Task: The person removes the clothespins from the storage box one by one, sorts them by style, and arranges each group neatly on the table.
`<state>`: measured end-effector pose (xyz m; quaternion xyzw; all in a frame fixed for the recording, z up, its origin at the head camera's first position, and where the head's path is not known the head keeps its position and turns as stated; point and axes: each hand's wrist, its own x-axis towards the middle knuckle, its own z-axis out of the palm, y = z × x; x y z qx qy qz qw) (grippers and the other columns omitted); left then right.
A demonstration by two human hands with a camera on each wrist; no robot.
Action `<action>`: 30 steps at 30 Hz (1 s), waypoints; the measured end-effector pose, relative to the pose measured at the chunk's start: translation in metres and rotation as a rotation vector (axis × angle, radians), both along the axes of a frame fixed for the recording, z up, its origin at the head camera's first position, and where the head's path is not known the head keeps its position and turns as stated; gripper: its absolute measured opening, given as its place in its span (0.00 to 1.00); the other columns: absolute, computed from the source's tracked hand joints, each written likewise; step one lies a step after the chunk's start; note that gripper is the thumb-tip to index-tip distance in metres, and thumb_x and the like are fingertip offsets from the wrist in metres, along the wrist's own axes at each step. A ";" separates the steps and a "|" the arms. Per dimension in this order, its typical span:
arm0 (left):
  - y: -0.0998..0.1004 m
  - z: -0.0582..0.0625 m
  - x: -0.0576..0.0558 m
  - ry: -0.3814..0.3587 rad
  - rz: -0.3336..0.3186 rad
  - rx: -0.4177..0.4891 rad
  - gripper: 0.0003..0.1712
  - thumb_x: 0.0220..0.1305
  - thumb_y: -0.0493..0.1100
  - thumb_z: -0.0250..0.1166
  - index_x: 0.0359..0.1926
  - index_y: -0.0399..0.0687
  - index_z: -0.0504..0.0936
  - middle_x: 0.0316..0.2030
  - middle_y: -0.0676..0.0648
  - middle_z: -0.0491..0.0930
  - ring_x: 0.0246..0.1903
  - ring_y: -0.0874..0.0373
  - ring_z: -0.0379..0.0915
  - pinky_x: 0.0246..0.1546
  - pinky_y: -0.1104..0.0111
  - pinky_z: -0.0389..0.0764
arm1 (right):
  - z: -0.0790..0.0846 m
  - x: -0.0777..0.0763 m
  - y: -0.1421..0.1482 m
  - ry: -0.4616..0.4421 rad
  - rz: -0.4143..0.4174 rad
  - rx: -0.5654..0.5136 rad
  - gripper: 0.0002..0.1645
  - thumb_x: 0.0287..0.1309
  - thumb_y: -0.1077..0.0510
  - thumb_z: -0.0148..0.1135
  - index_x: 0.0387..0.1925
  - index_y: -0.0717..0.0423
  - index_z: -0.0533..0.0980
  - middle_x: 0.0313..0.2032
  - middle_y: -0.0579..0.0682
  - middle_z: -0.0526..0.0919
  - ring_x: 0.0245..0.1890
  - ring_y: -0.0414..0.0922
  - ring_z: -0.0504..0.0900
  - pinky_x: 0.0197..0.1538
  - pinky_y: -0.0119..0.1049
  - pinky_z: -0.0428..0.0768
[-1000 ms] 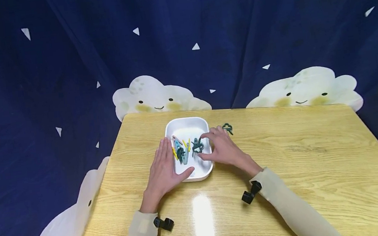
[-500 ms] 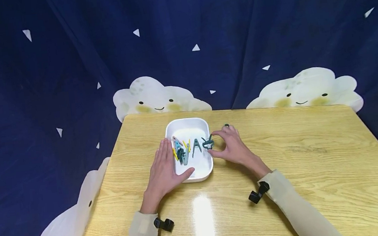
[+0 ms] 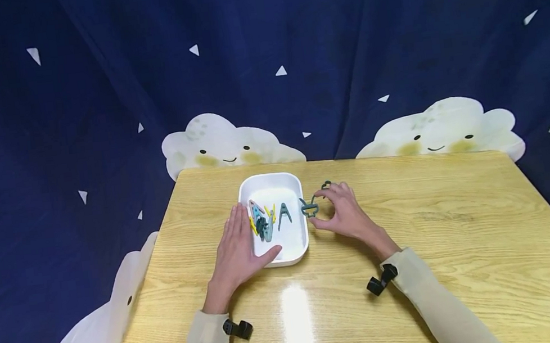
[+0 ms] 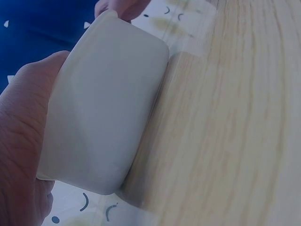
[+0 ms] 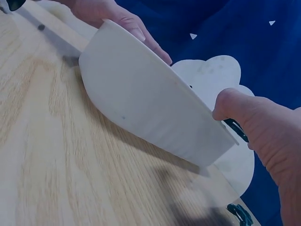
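My right hand (image 3: 345,214) pinches a dark green clip with a cloud-shaped outline (image 3: 310,208) between thumb and forefinger, at the right rim of a white plastic bin (image 3: 270,182). In the right wrist view the thumb hides most of that clip (image 5: 236,130). My left hand (image 3: 235,252) lies along the bin's left side, fingers straight, its thumb reaching over the near rim. Inside the bin are several clothespins: a teal one (image 3: 284,215) by itself, and a cluster with pale blue-green (image 3: 269,230), yellow (image 3: 253,226), pink and dark green ones.
Another dark green clip (image 3: 326,185) lies on the wooden table (image 3: 465,229) just beyond my right hand, partly covered by it. A navy curtain (image 3: 249,38) with white triangles and printed clouds hangs behind the table's far edge.
My right hand has lifted the dark green clip from beside the teal clothespin and carried it right, to the bin's right rim. The left hand has stayed in place.
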<state>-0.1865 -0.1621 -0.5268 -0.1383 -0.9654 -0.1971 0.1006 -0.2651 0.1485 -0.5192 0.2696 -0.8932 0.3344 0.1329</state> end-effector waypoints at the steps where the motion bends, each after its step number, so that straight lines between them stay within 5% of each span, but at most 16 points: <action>1: 0.000 0.000 0.000 0.001 0.000 0.001 0.75 0.56 0.84 0.58 0.82 0.32 0.44 0.83 0.34 0.42 0.83 0.45 0.35 0.81 0.53 0.48 | 0.000 0.000 0.001 0.002 0.000 -0.006 0.39 0.46 0.41 0.79 0.55 0.61 0.82 0.38 0.58 0.81 0.40 0.50 0.65 0.49 0.46 0.63; 30: -0.001 -0.003 -0.001 -0.013 0.002 0.006 0.76 0.56 0.85 0.57 0.83 0.34 0.42 0.83 0.36 0.41 0.83 0.45 0.34 0.82 0.54 0.46 | -0.039 -0.041 0.065 0.006 -0.157 -0.112 0.34 0.47 0.50 0.79 0.54 0.63 0.83 0.29 0.57 0.72 0.35 0.51 0.59 0.43 0.46 0.56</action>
